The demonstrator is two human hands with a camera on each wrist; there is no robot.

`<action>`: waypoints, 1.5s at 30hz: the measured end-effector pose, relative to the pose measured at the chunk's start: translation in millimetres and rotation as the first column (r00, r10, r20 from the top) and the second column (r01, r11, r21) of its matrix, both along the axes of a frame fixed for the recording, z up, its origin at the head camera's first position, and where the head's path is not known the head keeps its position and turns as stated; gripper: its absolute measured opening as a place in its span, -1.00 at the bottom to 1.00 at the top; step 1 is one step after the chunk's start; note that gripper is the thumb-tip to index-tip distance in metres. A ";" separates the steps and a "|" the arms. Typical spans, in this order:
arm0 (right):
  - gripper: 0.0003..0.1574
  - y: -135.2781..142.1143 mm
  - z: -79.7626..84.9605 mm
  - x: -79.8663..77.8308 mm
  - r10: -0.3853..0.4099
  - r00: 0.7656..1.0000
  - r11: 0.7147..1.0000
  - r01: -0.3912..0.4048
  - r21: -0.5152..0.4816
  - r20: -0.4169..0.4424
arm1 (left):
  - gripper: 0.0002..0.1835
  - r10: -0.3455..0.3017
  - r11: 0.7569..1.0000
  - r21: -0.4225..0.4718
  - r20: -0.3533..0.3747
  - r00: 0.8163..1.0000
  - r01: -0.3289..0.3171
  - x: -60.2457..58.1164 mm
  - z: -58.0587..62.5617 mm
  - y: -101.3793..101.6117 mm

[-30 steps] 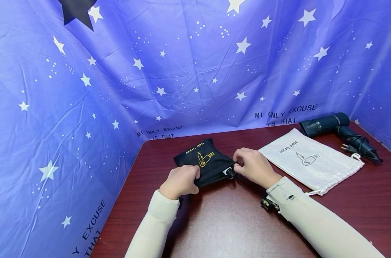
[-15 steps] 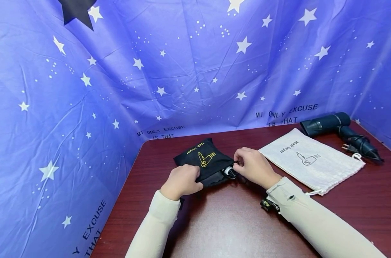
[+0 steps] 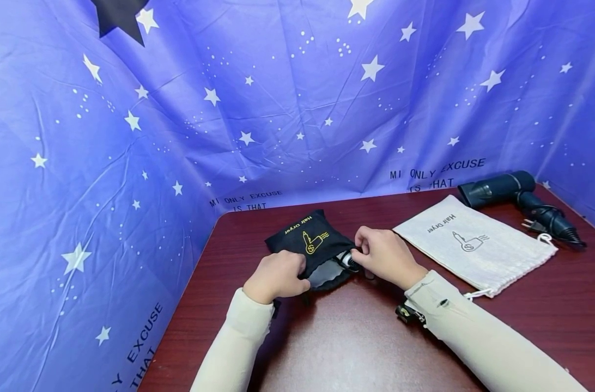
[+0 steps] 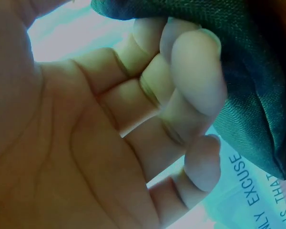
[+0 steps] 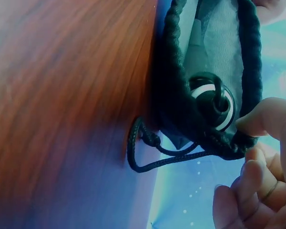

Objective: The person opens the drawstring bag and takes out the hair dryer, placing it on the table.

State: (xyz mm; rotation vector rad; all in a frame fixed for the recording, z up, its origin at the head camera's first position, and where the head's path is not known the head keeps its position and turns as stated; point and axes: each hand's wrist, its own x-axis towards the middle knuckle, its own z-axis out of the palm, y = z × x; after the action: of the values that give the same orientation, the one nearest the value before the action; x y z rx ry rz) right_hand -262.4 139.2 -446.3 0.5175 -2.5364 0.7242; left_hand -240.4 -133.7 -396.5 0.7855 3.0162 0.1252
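Note:
A black drawstring bag (image 3: 329,242) with yellow "Hair Dryer" lettering lies on the table in the head view. My left hand (image 3: 278,276) grips the near-left side of its mouth; in the left wrist view the fingers (image 4: 195,71) curl against the dark cloth. At the mouth's right corner, my right hand (image 3: 387,255) pinches the rim between thumb and fingers. The right wrist view looks into the widened mouth, past a grey lining (image 5: 221,52). A black, white-ringed round end of something with a cord (image 5: 212,105) sits inside. Below it hangs the drawstring (image 5: 157,164).
On the right lies a white drawstring bag (image 3: 469,239) with "Hair Dryer" printed on it. Behind it is a dark hair dryer (image 3: 503,188) with its cord wound about the handle. A blue star-patterned curtain (image 3: 297,109) borders the reddish-brown table (image 3: 346,343).
The black bag's mouth has spread wider, its lower edge dropping toward me so the grey lining shows. My left thumb has shifted slightly right; the right hand stays nearly in place.

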 end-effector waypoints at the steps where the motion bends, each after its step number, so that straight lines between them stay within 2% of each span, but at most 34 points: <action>1: -0.79 -0.7 0.2 0.6 0.002 1.000 1.000 -0.002 -0.004 -0.003 | -0.61 0.000 1.000 -0.001 0.000 1.000 0.000 0.1 0.3 -0.1; 7: -0.73 -5.2 0.7 3.6 0.028 0.999 1.000 -0.028 0.005 -0.030 | -0.54 0.009 1.000 0.014 0.010 1.000 -0.009 0.8 1.2 -0.6; 13: -0.67 -10.3 2.1 7.5 0.057 0.998 0.998 -0.056 0.022 -0.025 | -0.43 0.033 0.994 0.100 0.017 0.999 -0.035 -1.4 1.9 -1.5; 18: -0.70 -12.1 0.6 8.6 0.048 0.998 0.998 -0.046 0.039 -0.032 | -0.38 0.089 0.985 0.149 -0.047 0.995 -0.081 -6.5 -0.5 -2.4; 22: -0.79 -12.0 -0.4 8.5 0.031 0.999 0.998 -0.029 0.049 -0.036 | -0.47 0.116 0.979 0.179 -0.113 0.987 -0.095 -9.4 -1.5 -3.6; 26: -0.77 -11.2 -1.2 8.5 0.019 0.999 0.998 -0.017 0.058 -0.031 | -0.56 0.144 0.974 0.196 -0.165 0.976 -0.110 -13.3 -3.1 -6.2; 28: -0.75 -11.1 -1.4 8.4 0.015 0.999 0.998 -0.013 0.062 -0.029 | -0.54 0.161 0.974 0.190 -0.181 0.970 -0.126 -16.3 -5.2 -8.2; 32: -0.72 -10.6 -1.7 8.1 0.004 1.000 0.998 -0.002 0.070 -0.022 | -0.35 0.197 0.970 0.176 -0.182 0.963 -0.165 -22.8 -10.5 -12.7; 38: -0.63 -11.0 -1.3 9.6 -0.032 0.999 0.996 0.029 0.085 0.033 | -0.12 0.234 0.962 0.179 -0.162 0.959 -0.205 -30.7 -18.3 -18.4; 45: -0.54 -10.6 -1.1 9.9 -0.045 0.982 0.993 0.025 0.113 0.185 | -0.02 0.270 0.948 0.202 -0.093 0.958 -0.248 -37.0 -24.5 -22.7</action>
State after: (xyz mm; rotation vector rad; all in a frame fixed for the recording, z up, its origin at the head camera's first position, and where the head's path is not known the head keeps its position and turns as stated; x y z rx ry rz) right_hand -252.6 128.7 -447.4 0.4587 -2.7663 0.6497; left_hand -277.4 -156.5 -421.0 0.4108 3.2447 0.3877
